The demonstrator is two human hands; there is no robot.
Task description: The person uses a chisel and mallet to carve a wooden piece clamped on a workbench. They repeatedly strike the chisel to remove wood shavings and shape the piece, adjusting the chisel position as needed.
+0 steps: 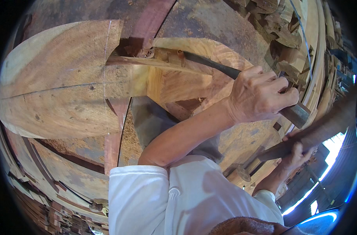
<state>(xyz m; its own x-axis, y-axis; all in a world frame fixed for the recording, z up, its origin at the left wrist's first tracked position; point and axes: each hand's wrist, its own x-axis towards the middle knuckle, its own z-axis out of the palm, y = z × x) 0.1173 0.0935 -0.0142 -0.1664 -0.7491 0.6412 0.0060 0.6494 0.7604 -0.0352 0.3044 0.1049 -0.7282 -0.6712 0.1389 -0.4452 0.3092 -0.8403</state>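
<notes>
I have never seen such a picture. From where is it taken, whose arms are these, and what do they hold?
There is no machine here, only a person's two bare hands. The picture comes from a wide camera worn on the head, looking down, so straight edges bend and the corners are dark. The left hand grips a long chisel-like tool; its tip seems to meet a large wooden piece. The right hand holds a thick dark bar, perhaps a mallet. A reddish plank runs beneath the wooden piece, and sawdust lies nearby.
</notes>
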